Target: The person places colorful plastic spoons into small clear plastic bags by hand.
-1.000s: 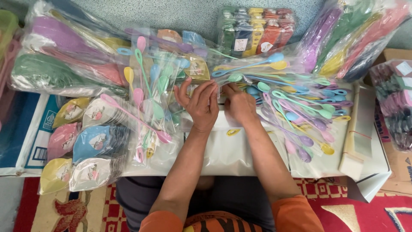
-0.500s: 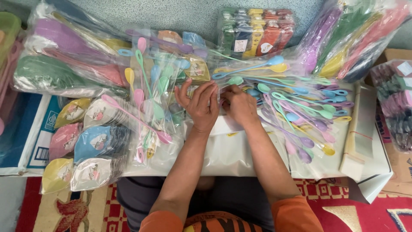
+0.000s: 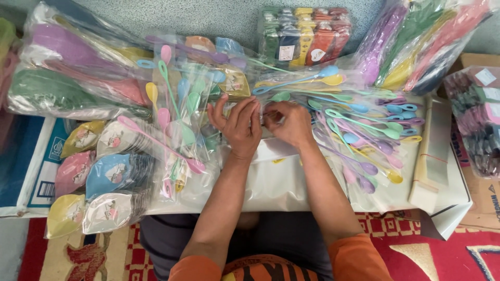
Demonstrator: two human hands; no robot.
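Observation:
My left hand [image 3: 237,127] lies flat with its fingers spread on a small clear packet [image 3: 260,136] in the middle of the white work surface [image 3: 276,182]. My right hand [image 3: 287,124] is curled beside it, fingertips pinching the packet's top edge between the two hands. What is inside the packet is hidden by my hands. A loose heap of pastel long-handled spoons [image 3: 364,130] spreads just right of my right hand. Filled clear packets of the same spoons [image 3: 179,104] are piled just left of my left hand.
Bags of shell-shaped scoops [image 3: 104,177] lie at the left, bagged large spatulas [image 3: 67,67] at the back left and more [image 3: 416,41] at the back right. Coloured packs [image 3: 304,36] stand at the back. A stack of clear sleeves [image 3: 429,161] and a cardboard box [image 3: 484,198] are on the right.
Both hands have shifted slightly up and left. The right hand's fingers keep working at the packet's top edge; the left hand stays flat.

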